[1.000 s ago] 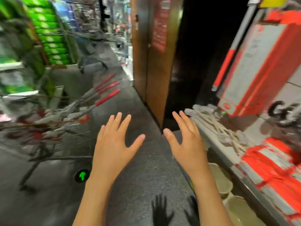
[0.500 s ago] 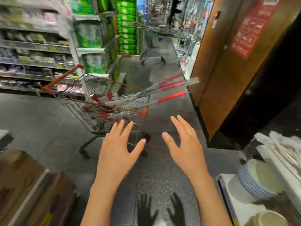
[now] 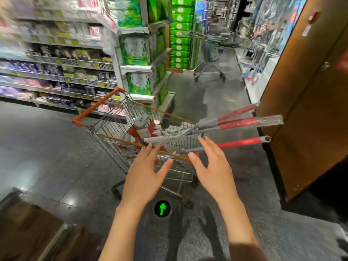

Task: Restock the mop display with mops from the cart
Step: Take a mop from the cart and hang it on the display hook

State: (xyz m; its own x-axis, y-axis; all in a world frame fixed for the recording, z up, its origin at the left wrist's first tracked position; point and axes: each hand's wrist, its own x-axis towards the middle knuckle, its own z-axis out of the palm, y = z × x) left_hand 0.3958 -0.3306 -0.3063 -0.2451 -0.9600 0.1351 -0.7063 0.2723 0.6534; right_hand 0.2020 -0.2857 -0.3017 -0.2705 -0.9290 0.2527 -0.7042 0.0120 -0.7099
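Grey aisle floor (image 3: 47, 157) runs between shelves (image 3: 56, 59). My left hand (image 3: 145, 178) and right hand (image 3: 214, 170) hover flat, fingers spread, holding nothing, before the cart (image 3: 120, 132). Mops (image 3: 235, 122) lie inside, handles jutting toward a wooden panel (image 3: 310, 110). Another cart (image 3: 211, 59) stands beyond.

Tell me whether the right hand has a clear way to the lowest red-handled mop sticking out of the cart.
Probably yes. The right hand is open, and nothing shows between it and the lowest mop, whose handle pokes out over the cart rim.
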